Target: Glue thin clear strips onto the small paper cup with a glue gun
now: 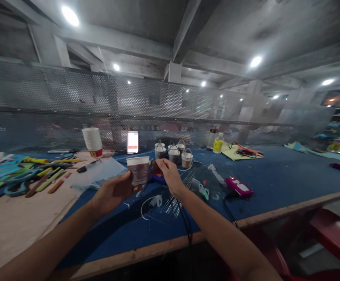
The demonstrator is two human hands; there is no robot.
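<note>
My left hand (115, 191) is wrapped around a paper cup (139, 171) with a white rim. Brownish cord seems to be wound round the cup's side in rows. Just right of the cup, my right hand (169, 174) has its fingers pinched together; what they hold is too small to make out. Partly hidden below that hand lies a blue object with an orange patch (159, 178). Behind the hands stand several small wrapped cups with loop handles (174, 153). Thin clear sticks or wires (174, 205) are spread on the blue tabletop below my right wrist.
A stack of white paper cups (92, 139) stands back left, near a lit phone screen (132, 142). Scissors (19, 187) and coloured strips crowd the left side. Rightward are a magenta device (239, 187), a yellow-labelled bottle (218, 143) and coloured paper (234, 152). Mesh panels (164, 101) rise behind.
</note>
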